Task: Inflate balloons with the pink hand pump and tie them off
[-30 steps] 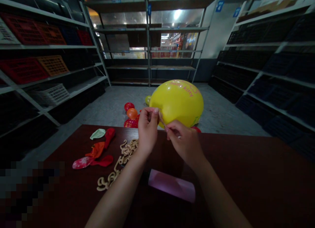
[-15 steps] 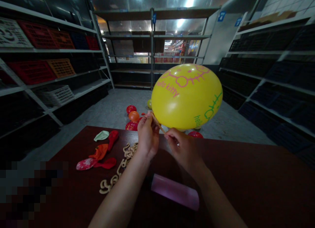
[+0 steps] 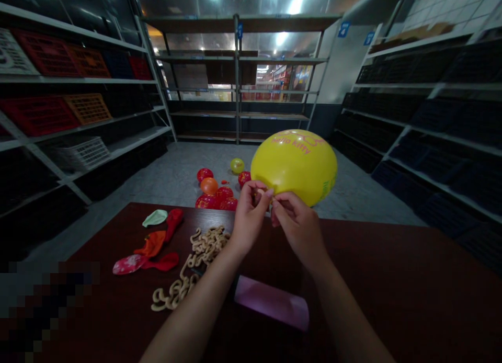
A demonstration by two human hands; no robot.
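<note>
A large inflated yellow balloon [image 3: 294, 167] with pink and green print hangs over the table's far edge. Both my hands pinch at its neck, close together. My left hand [image 3: 253, 214] has its fingers closed at the neck's left side, with a bit of tan band between them. My right hand [image 3: 298, 224] is closed on the right side, fingertips against the neck. The exact grip is partly hidden by the fingers. Below my hands a pink cylinder [image 3: 272, 303] lies on the dark table [image 3: 376, 279].
Left on the table are a tan cord pile [image 3: 207, 244], a pale green balloon [image 3: 155, 217], an orange one [image 3: 152, 244] and red ones [image 3: 173, 223]. Several inflated balloons [image 3: 209, 185] lie on the floor beyond. Shelves [image 3: 237, 86] with crates [image 3: 43, 114] stand around.
The yellow balloon has dropped and tilted, and looks smaller. My hands have come together at its neck; the tan band that was stretched between them is now mostly hidden by fingers.
</note>
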